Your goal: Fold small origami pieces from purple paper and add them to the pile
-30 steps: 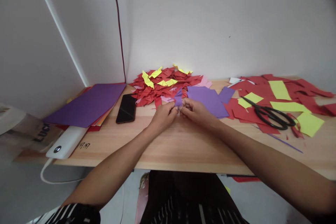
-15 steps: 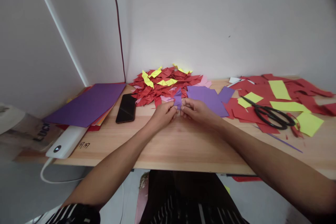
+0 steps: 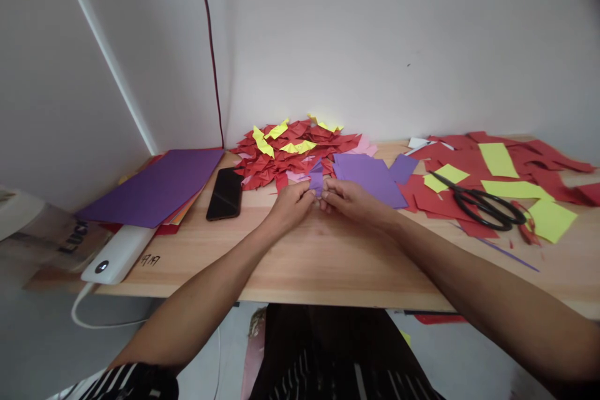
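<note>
Between my two hands is a small folded piece of purple paper (image 3: 317, 179), its pointed top standing up from the fingers. My left hand (image 3: 295, 201) pinches its left side, and my right hand (image 3: 343, 196) grips it from the right, fingertips close together at its lower edge. Just behind lies a heap of folded red paper pieces (image 3: 267, 170) with several yellow folded pieces (image 3: 299, 147) on top. A stack of purple paper sheets (image 3: 368, 176) sits right beside my right hand. The folds inside my fingers are hidden.
Left on the wooden table (image 3: 300, 262) are a black phone (image 3: 225, 194), large purple sheets (image 3: 154, 184) and a white power bank (image 3: 117, 255) with a cable. Black-handled scissors (image 3: 490, 206) lie among red paper scraps (image 3: 469, 153) at right, near a purple strip (image 3: 509, 254).
My right hand has shifted slightly left, closer to my left hand, and its fingers have closed lower on the purple paper. The other things stay in place.
</note>
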A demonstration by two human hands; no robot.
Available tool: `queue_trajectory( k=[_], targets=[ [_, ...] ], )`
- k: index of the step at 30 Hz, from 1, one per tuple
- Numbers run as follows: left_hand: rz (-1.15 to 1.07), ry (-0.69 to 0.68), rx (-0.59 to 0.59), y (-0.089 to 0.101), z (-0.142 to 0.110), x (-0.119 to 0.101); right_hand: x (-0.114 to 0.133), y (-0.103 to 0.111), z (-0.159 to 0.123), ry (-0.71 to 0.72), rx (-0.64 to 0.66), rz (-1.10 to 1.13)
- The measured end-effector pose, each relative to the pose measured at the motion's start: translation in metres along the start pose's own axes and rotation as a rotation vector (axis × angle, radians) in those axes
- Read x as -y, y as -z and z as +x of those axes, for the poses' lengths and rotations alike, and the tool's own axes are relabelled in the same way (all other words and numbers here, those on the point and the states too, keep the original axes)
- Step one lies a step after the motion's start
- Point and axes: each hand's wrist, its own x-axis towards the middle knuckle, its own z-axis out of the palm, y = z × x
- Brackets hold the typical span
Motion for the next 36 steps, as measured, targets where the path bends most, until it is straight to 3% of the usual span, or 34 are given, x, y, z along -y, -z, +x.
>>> queue_trajectory(
  k=[8, 36],
  targets=[
    [0.061, -0.037, -0.016, 0.0009, 0.0005, 0.0002, 0.0025, 0.0007, -0.0009, -0.007, 0.045, 0.031],
    [-0.208, 0.056, 0.140, 0.0039, 0.0003, 0.0030, 0.0001, 0.0018, 0.0010, -0.078, 0.082, 0.112]
  ],
)
